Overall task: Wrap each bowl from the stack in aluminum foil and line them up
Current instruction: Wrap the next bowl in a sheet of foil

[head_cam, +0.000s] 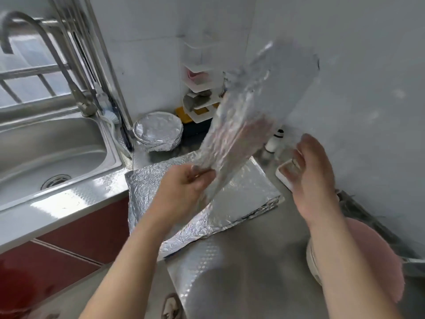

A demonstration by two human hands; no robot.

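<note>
My left hand [188, 185] pinches the lower edge of a loose sheet of aluminum foil [257, 107], which stands up blurred in the air above the counter. Apart from the sheet, my right hand [312, 171] hovers to its right with relaxed fingers and holds nothing. Under the sheet lies a flat pile of foil sheets [239, 201] on the steel counter. A foil-wrapped bowl [158, 131] sits at the back by the wall corner. Pink bowls [377, 252] lie at the right edge, partly hidden by my right forearm.
A steel sink [50, 153] with a tall faucet [30, 28] fills the left. A white corner shelf rack [200, 88] stands at the back. A small white bottle [273, 141] and a white dish [285, 176] sit by the right wall.
</note>
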